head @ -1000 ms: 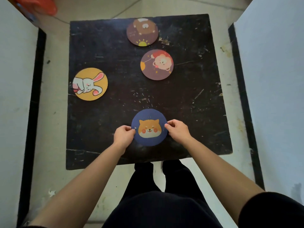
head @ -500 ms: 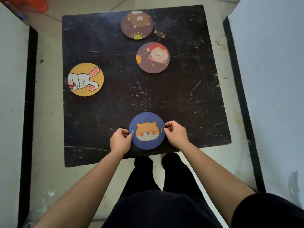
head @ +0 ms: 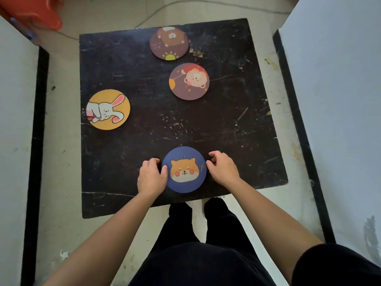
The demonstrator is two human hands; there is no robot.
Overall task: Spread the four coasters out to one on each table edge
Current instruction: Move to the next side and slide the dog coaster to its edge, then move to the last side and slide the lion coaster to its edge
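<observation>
Four round coasters lie on a scratched black table [head: 237, 141]. The blue dog coaster [head: 184, 169] lies flat at the near edge. My left hand [head: 151, 177] is curled against its left rim, thumb on the edge. My right hand [head: 222, 169] sits at its right rim with the fingers loosened and apart, the index finger lifted off. The yellow rabbit coaster [head: 108, 109] lies at the left edge. At the far edge lies the brown bear coaster [head: 169, 43]. The brown monkey coaster [head: 189, 81] lies inward of the bear coaster, near the table's middle.
White panels with black borders stand to the left [head: 16, 120] and right [head: 340, 100] of the table. An orange plastic object [head: 35, 11] sits on the floor at the far left. My legs in black trousers are under the near edge.
The blue dog coaster was drawn toward the near edge by both hands. My right hand's fingers have now loosened off its rim. The other three coasters have not moved.
</observation>
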